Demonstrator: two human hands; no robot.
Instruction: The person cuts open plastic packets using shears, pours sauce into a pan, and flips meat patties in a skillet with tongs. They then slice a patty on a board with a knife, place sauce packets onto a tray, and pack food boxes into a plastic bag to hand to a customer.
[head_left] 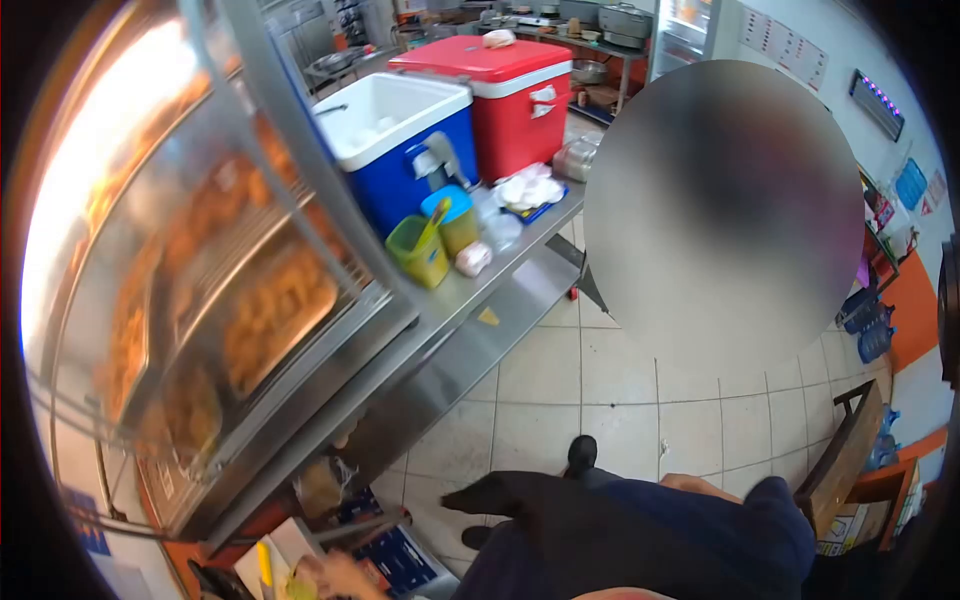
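Note:
At the bottom left edge, my left hand (340, 576) bends over a white board (285, 542), its fingers closed on a pale green piece (299, 587) that looks like fruit or vegetable. The hand is slightly blurred and cut off by the frame. Just left of the fingers is a yellow handle (265, 565), perhaps of a knife, on the board. Beyond my dark clothing (640, 530), a strip of skin that appears to be my right hand (698, 487) shows at the lower right; its fingers are hidden.
A glass food warmer (230, 270) with trays of fried food fills the left side. On the steel counter (460, 320) stand blue (400, 185) and red (520, 125) coolers, a green container (418, 255) and a blue-lidded one (455, 220). A blurred person (725, 210) stands right of it; a wooden bench (842, 440) is lower right.

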